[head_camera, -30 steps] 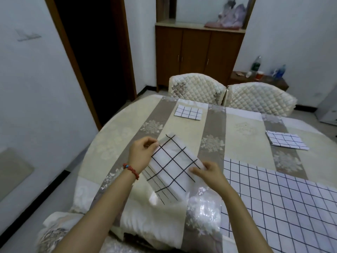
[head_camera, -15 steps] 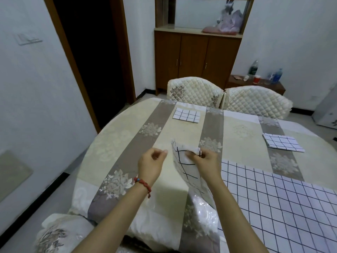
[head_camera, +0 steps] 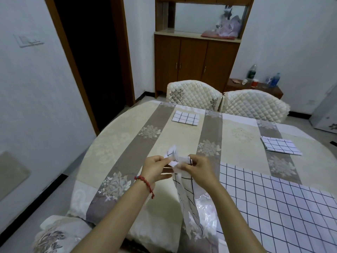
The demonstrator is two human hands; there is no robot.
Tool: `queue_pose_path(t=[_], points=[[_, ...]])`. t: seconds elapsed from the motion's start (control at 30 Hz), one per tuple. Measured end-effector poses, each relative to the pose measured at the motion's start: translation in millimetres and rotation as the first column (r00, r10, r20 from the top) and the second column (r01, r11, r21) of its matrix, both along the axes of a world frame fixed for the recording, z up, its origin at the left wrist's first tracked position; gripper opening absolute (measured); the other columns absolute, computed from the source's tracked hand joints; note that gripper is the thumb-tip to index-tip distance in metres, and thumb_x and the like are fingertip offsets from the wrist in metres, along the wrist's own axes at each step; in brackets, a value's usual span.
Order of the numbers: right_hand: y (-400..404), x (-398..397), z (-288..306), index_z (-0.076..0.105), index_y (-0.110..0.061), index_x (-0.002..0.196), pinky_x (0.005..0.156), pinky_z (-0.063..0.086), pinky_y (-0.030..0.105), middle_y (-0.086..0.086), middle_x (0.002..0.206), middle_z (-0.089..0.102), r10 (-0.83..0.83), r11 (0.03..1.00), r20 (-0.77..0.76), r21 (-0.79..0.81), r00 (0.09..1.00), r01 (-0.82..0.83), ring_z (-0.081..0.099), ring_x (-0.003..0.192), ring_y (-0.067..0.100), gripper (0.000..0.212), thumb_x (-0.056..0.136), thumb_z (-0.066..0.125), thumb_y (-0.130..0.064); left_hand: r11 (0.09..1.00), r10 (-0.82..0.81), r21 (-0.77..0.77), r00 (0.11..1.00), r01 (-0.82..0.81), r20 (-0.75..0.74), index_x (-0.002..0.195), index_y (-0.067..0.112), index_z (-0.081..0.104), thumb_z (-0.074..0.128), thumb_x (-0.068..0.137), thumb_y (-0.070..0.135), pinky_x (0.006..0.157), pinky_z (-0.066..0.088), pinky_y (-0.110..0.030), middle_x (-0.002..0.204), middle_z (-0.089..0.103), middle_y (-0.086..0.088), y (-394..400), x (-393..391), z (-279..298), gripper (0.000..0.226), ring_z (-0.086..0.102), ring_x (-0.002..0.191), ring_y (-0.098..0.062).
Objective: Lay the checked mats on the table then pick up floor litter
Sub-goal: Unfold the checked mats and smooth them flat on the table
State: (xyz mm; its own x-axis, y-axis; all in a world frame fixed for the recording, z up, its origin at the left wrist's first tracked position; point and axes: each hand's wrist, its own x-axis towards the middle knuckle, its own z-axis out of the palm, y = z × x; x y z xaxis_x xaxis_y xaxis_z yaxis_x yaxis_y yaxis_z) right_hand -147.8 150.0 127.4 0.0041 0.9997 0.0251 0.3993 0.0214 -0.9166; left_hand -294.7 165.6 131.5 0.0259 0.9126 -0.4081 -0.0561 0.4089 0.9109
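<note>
Two hands: your left hand (head_camera: 155,168) and right hand (head_camera: 197,167) are raised together above the near part of the table (head_camera: 116,143), almost touching each other.
Left hand grip: the fingers are curled and pinch the top edge of the checked mat (head_camera: 186,190) — a red bead bracelet (head_camera: 145,181) is on this wrist.
Right hand grip: the fingers and thumb are closed round the same top edge, just beside the left hand.
Held mat: it hangs down from your hands, crumpled and folded, with its lower end near the table's near edge.
Far mat (head_camera: 186,118): it lies flat on the far side of the table, in front of the left quilted chair (head_camera: 194,96).
Right mat (head_camera: 280,147): it lies flat on the right side, well apart from your hands.
Large checked cloth (head_camera: 284,207): it covers the near right part of the table — just beside your right arm.
Far wall: a brown cabinet (head_camera: 193,61) stands behind the chairs.
</note>
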Motion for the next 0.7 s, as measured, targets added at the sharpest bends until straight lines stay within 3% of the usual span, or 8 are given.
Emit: queue_pose_path(t=[0.1, 0.17, 0.23, 0.3, 0.4, 0.5, 0.63, 0.7], points=[[1, 9, 3, 0.046, 0.002, 0.056, 0.043, 0.02, 0.015, 0.002, 0.053, 0.03, -0.086, 0.994, -0.024, 0.062, 0.996, 0.087, 0.026, 0.043, 0.005, 0.037, 0.079, 0.069, -0.013, 0.997, 0.067, 0.038, 0.997, -0.066, -0.035, 0.068, 0.007, 0.054, 0.059, 0.086, 0.012, 0.046, 0.054, -0.02, 0.068, 0.06, -0.009, 8, -18, -2, 0.02, 0.064, 0.042, -0.006], [3, 20, 4, 0.043, -0.006, 0.056, 0.044, 0.019, 0.016, -0.001, 0.052, 0.028, -0.173, 0.981, -0.039, 0.085, 0.984, 0.176, 0.026, 0.042, 0.005, 0.035, 0.082, 0.066, -0.014, 0.989, 0.129, 0.084, 0.986, -0.12, -0.106, 0.068, 0.005, 0.056, 0.06, 0.085, 0.011, 0.043, 0.053, -0.018, 0.067, 0.061, -0.01, 12, -34, -2, 0.019, 0.062, 0.04, -0.004], [6, 32, 5, 0.045, -0.004, 0.057, 0.046, 0.022, 0.02, 0.001, 0.053, 0.032, -0.242, 0.964, -0.06, 0.097, 0.968, 0.247, 0.028, 0.044, 0.005, 0.035, 0.085, 0.063, -0.015, 0.976, 0.191, 0.14, 0.96, -0.165, -0.205, 0.064, 0.005, 0.056, 0.061, 0.084, 0.01, 0.046, 0.052, -0.021, 0.063, 0.06, -0.011, 17, -50, -1, 0.021, 0.062, 0.041, -0.007], [9, 43, 6, 0.043, -0.007, 0.054, 0.051, 0.025, 0.024, -0.005, 0.049, 0.034, -0.278, 0.951, -0.089, 0.114, 0.957, 0.287, 0.03, 0.044, 0.004, 0.038, 0.085, 0.063, -0.016, 0.97, 0.208, 0.189, 0.928, -0.154, -0.308, 0.062, 0.004, 0.056, 0.062, 0.082, 0.009, 0.057, 0.051, -0.028, 0.066, 0.058, -0.013, 23, -65, 0, 0.022, 0.062, 0.056, -0.02], [13, 51, 9, 0.05, 0.008, 0.061, 0.066, 0.033, 0.029, 0.005, 0.057, 0.042, -0.286, 0.941, -0.122, 0.152, 0.95, 0.303, 0.038, 0.059, 0.014, 0.036, 0.081, 0.067, -0.017, 0.962, 0.201, 0.265, 0.811, -0.059, -0.55, 0.071, 0.006, 0.065, 0.061, 0.08, 0.008, 0.072, 0.045, -0.029, 0.078, 0.065, -0.011, 28, -75, 0, 0.011, 0.058, 0.078, -0.024], [14, 47, 20, 0.046, 0.008, 0.06, 0.058, 0.028, 0.026, -0.002, 0.053, 0.038, -0.28, 0.941, -0.146, 0.155, 0.949, 0.302, 0.034, 0.058, 0.014, 0.037, 0.077, 0.071, -0.015, 0.932, 0.237, 0.361, 0.701, 0.032, -0.673, 0.097, 0.006, 0.066, 0.062, 0.08, 0.011, 0.085, 0.047, -0.032, 0.103, 0.068, -0.013, 25, -67, 1, 0.018, 0.061, 0.098, -0.028], [14, 35, 34, 0.048, -0.012, 0.048, 0.048, 0.025, 0.019, -0.01, 0.039, 0.036, -0.205, 0.964, -0.044, 0.164, 0.978, 0.209, 0.032, 0.044, 0.006, 0.037, 0.077, 0.071, -0.015, 0.824, 0.162, 0.509, 0.758, 0.249, -0.632, 0.111, 0.009, 0.062, 0.066, 0.08, 0.015, 0.092, 0.037, -0.021, 0.119, 0.062, -0.008, 15, -29, 16, 0.031, 0.056, 0.112, -0.021], [12, 30, 38, 0.058, -0.01, 0.054, 0.051, 0.027, 0.022, -0.011, 0.043, 0.042, -0.13, 0.979, 0.013, 0.162, 0.991, 0.126, 0.033, 0.047, 0.004, 0.03, 0.08, 0.068, -0.016, 0.731, 0.106, 0.582, 0.784, 0.355, -0.612, 0.111, 0.012, 0.063, 0.068, 0.079, 0.018, 0.089, 0.032, -0.009, 0.12, 0.062, -0.004, 10, -8, 25, 0.033, 0.053, 0.112, -0.012]])
